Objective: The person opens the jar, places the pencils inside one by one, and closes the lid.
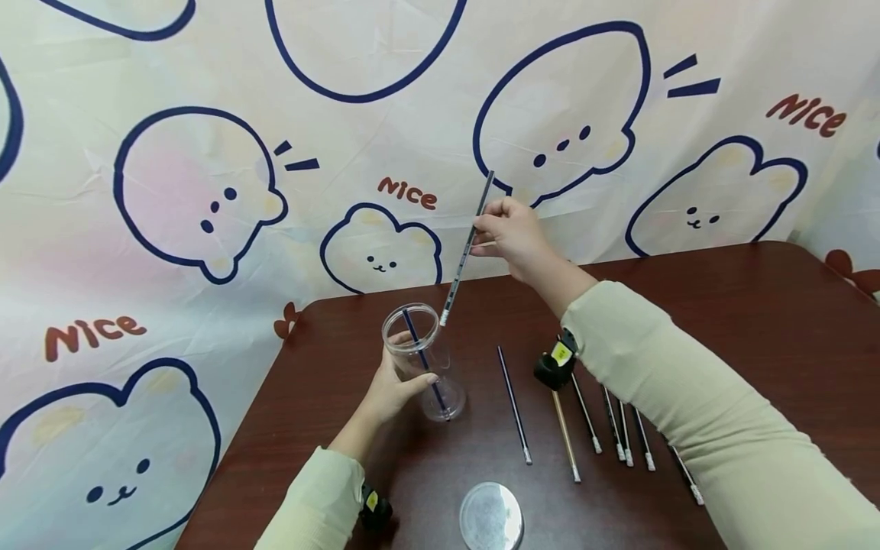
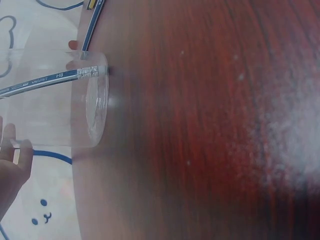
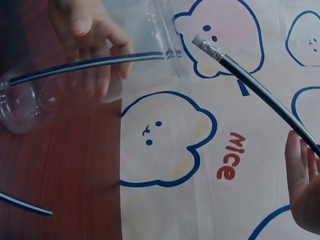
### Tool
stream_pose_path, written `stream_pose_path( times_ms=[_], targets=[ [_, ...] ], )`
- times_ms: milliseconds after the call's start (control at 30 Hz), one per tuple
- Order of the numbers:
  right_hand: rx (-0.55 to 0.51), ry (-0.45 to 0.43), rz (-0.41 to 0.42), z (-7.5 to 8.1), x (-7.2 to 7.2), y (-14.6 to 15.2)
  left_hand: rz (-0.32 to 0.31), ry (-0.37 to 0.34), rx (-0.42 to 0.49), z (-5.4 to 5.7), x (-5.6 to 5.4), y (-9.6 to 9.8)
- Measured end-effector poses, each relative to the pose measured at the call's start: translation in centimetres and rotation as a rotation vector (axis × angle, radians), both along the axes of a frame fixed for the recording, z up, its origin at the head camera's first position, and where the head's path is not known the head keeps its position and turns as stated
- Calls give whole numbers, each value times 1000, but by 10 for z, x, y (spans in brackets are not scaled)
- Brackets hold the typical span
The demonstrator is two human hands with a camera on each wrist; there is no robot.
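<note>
A clear plastic jar [image 1: 451,399], its mouth uncovered, is held by my left hand [image 1: 390,388], fingers behind it and thumb in front. One dark blue pencil [image 1: 416,336] leans inside it; in the left wrist view this pencil [image 2: 52,79] has its silver ferrule end at the jar's base. My right hand [image 1: 512,235] pinches another dark pencil [image 1: 463,260] above the table, tilted, eraser end downward. That eraser end is just right of the jar's rim in the head view. The right wrist view shows the held pencil's white eraser [image 3: 198,39] close to the rim.
Several pencils lie on the brown table [image 1: 344,344] to the right, among them a blue one [image 1: 513,403] and a wood-coloured one [image 1: 565,435]. A round clear lid [image 1: 491,516] lies at the front. The right sleeve [image 1: 687,382] covers part of the pencils. Behind hangs a printed cloth [image 1: 357,153].
</note>
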State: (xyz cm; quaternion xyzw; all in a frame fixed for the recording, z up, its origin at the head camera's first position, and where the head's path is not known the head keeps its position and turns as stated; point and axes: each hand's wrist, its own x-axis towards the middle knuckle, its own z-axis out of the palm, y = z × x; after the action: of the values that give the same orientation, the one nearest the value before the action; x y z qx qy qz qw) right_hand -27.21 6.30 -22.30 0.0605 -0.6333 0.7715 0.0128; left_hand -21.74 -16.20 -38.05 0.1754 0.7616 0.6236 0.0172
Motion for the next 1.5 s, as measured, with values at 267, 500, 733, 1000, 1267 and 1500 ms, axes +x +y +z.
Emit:
stream_pose_path(
  times_ms=[267,500,733,1000,1267,1500],
  targets=[
    [10,22,53,1,-5,-26,8,2,-17,-1,0,-1],
    [0,33,104,-9,-8,-50,24,17,-30,0,1,0],
    [30,57,148,-14,-8,-71,42,17,-56,3,0,0],
    [73,61,194,-25,-9,-84,34,-47,-58,17,8,5],
    [142,58,231,-33,-10,-88,31,-72,-54,11,4,1],
    [148,45,266,-40,-11,-88,15,-19,-45,7,2,0]
  ],
)
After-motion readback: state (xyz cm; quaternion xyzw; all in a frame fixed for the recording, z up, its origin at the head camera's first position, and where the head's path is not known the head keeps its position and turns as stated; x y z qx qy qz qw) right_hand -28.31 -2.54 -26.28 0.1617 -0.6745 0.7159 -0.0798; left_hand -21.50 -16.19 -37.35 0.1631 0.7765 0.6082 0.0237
